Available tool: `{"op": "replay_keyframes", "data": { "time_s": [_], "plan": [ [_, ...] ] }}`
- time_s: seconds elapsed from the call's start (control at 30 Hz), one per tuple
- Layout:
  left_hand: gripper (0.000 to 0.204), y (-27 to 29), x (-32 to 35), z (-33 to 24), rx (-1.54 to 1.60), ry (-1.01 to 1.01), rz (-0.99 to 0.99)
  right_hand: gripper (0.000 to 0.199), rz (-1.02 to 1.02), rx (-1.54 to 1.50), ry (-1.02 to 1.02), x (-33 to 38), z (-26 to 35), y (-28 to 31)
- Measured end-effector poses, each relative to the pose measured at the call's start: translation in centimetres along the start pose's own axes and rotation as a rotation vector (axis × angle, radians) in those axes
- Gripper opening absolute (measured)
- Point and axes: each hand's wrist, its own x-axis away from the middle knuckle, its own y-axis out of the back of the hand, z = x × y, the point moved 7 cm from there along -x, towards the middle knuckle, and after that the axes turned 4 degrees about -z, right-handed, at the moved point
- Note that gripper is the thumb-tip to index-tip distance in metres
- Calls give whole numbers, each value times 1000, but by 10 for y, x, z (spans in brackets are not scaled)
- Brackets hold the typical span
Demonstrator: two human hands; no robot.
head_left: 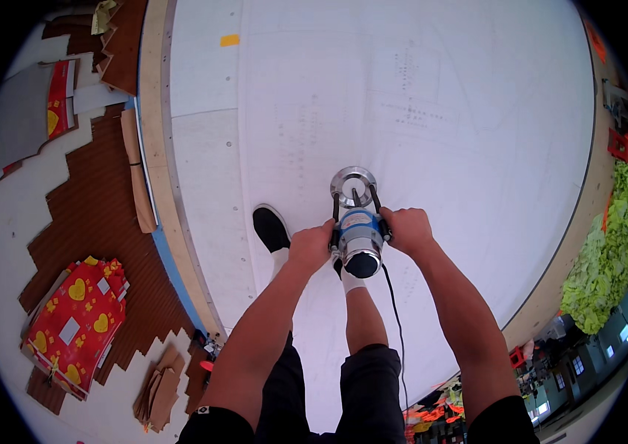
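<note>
Atop a broad white surface (432,89), the left hand (311,246) and right hand (408,229) clamp a corded router (359,237), mid-pass apparently; advancing it likely demands steady, even pressure on both grips.

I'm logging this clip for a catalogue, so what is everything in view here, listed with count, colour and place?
power router: one, silver and blue with a black cap and round metal base, upright on the board, gripped on both sides
white board: one, large, white with faint pencil marks, filling the middle
yellow tape piece: one, near the board's top left
black cord: one, trailing from the router toward the person
red heart-print packs: a stack, red and yellow, on the floor at lower left
green leafy pile: one, at the right edge
black shoe: one seen, on the board
left hand: on the router's left handle
right hand: on its right handle
</note>
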Motion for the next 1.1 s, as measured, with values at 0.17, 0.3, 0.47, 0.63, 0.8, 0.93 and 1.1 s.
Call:
{"op": "replay_keyframes", "data": {
  "time_s": [0.17,0.3,0.47,0.63,0.8,0.93,1.1],
  "plan": [
    [61,-1,-4,-3,-20,16,3,27,31,0,11,-2,-4,5],
    [63,-3,-5,-4,-19,5,5,31,54,13,20,-4,-5,0],
    [61,-13,-18,3,6,-2,25,41,69,21,34,-18,-15,-22],
    [65,-23,-28,10,-5,-3,44,33,95,61,66,-32,-17,-25],
    [61,-24,-31,12,-20,14,39,36,53,85,41,-32,-18,-28],
    [52,-12,-19,5,-3,21,21,36,13,36,49,-19,-10,-8],
    [51,0,-2,-7,-15,1,24,32,-36,-2,38,3,-5,4]
  ]
}}
